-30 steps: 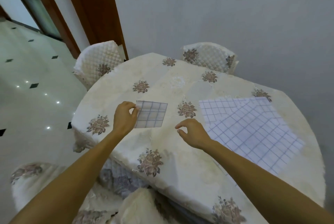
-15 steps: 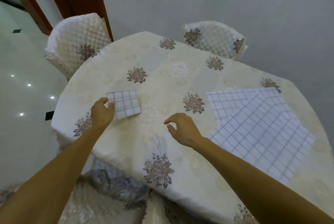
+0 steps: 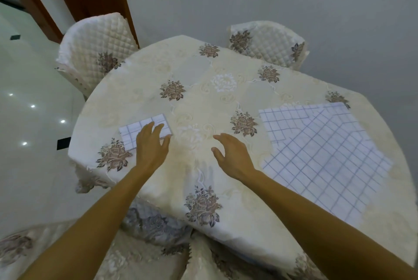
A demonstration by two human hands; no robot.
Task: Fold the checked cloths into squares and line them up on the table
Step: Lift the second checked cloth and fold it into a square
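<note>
**A:** How is the left hand [image 3: 152, 147] set?

**B:** It is laid flat, fingers straight, on the near right corner of the folded cloth [image 3: 132, 131]. Nothing is pinched. The square is probably being pressed so that its creases are kept and its place is fixed.

**A:** Where is that cloth put?

**B:** On the table [image 3: 196, 69], close to its left edge. That spot is likely chosen as the start of the line, so room is left to the right for the rest.

**A:** And the right hand [image 3: 233, 155]?

**B:** It is held open with fingers loosely spread, and nothing is gripped. Whether the table is touched cannot be told. It is placed between the square and the flat cloths [image 3: 328, 162], so the next one can be reached.

**A:** How are those laid?

**B:** Two are seen unfolded at the right, one skewed over the other. The top one would have to be drawn off first.

**A:** Is anything in the way?

**B:** Nothing is seen between hand and cloths. A left chair [image 3: 95, 51] and a far chair [image 3: 267, 42] are tucked against the table, well apart from the work.
</note>
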